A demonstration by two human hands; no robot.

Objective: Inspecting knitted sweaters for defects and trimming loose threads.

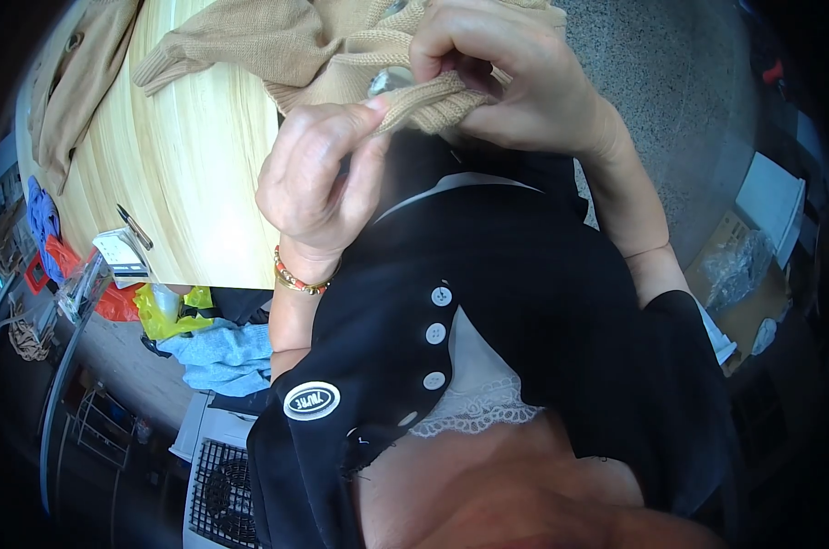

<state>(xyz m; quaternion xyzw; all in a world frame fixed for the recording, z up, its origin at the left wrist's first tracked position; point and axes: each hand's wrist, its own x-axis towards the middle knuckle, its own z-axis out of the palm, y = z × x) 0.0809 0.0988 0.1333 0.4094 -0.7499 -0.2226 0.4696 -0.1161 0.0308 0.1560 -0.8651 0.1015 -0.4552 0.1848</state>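
Both hands are raised close together: the left hand (318, 174) and right hand (506, 78) each pinch shut on the ribbed edge of a beige knit cardigan (423, 102), bunched between them, its body trailing onto the pale wooden table (190, 174) beyond.

The right hand (506, 73) covered most of the shiny button (389, 82) on the beige cardigan (277, 41). The cardigan's upper part ran off the top edge above the table (185, 156).

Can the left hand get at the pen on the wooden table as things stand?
Probably yes: the pen lies in the open on the table, nothing between. But the left hand is pinching the beige knit and must let go.
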